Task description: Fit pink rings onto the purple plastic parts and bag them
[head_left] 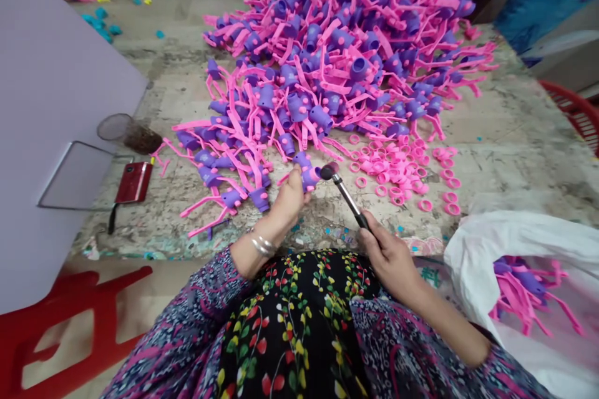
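My left hand (289, 199) is closed around a purple and pink plastic part (306, 173), held just above the table near its front edge. My right hand (387, 252) grips the black handle of a hammer (347, 197). The hammer's dark round head is right beside the open end of the part; whether they touch I cannot tell. Behind both hands rises a large heap of purple and pink parts (322, 68). Many small pink rings (397, 165) lie in a loose pile to the right of the hammer head.
At the right front, a white bag (482, 249) holds more purple and pink parts. A glass (126, 131) lies on the left, near a red device (134, 182) and a wire frame. Below left stands a red stool (105, 318). A red basket (573, 109) is at the far right.
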A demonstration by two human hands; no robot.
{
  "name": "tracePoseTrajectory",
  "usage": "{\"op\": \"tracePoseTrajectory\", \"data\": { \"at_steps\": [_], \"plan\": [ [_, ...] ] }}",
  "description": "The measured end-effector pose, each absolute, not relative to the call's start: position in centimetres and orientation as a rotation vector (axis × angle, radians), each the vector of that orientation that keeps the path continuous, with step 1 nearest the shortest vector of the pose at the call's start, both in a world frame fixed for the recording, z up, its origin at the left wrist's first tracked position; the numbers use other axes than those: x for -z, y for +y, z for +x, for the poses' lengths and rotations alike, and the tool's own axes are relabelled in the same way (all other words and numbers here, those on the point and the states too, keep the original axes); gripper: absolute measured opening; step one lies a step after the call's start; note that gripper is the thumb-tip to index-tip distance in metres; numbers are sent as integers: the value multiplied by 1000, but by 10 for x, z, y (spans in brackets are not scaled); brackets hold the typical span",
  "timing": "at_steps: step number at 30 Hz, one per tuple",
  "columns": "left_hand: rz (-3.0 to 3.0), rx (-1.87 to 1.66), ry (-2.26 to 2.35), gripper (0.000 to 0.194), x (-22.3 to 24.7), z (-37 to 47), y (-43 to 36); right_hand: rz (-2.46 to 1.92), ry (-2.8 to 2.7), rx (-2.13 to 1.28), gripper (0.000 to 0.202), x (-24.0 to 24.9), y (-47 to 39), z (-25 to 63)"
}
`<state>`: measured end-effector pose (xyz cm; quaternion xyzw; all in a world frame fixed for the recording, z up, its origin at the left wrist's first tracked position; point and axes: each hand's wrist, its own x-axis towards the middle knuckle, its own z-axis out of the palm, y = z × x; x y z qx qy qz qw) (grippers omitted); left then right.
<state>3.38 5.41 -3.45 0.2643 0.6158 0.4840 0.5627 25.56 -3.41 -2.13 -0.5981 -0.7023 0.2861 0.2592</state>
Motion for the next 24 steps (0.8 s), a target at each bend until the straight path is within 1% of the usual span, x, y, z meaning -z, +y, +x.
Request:
{"op": "tracePoseTrajectory", "data": {
  "at_steps": [2, 5, 6, 9, 11, 14, 16, 18, 21, 23, 24],
  "plan": [
    [627, -1124, 1456, 37, 37, 34, 54, -1667, -1870, -757, 45, 23, -35, 255],
    [693, -1095, 1490, 38, 41, 33, 55, -1746, -1724, -551, 49, 20, -38, 254],
    [734, -1078, 1509, 39, 42, 33, 55, -1726, -1759, -561, 50, 20, -40, 253],
    [784, -1045, 1554, 41, 44, 32, 55, -1616, -1954, -806, 48, 23, -41, 248],
    [731, -1063, 1553, 40, 43, 31, 54, -1644, -1924, -866, 48, 31, -37, 248],
    [687, -1135, 1502, 36, 34, 27, 49, -1793, -1906, -737, 49, 43, -29, 252],
    [700, -1135, 1454, 35, 26, 25, 45, -1908, -2084, -663, 49, 49, -23, 255],
    [724, -1082, 1396, 39, 19, 23, 41, -2010, -2286, -568, 49, 51, -19, 255],
    [774, -1003, 1313, 50, 18, 23, 34, -2103, -2416, -298, 48, 46, -15, 252],
    [794, -971, 1269, 54, 21, 26, 30, -2032, -2395, -173, 45, 39, -14, 249],
    [826, -948, 1252, 55, 23, 29, 27, -1929, -2358, -209, 44, 35, -14, 246]
  ]
}}
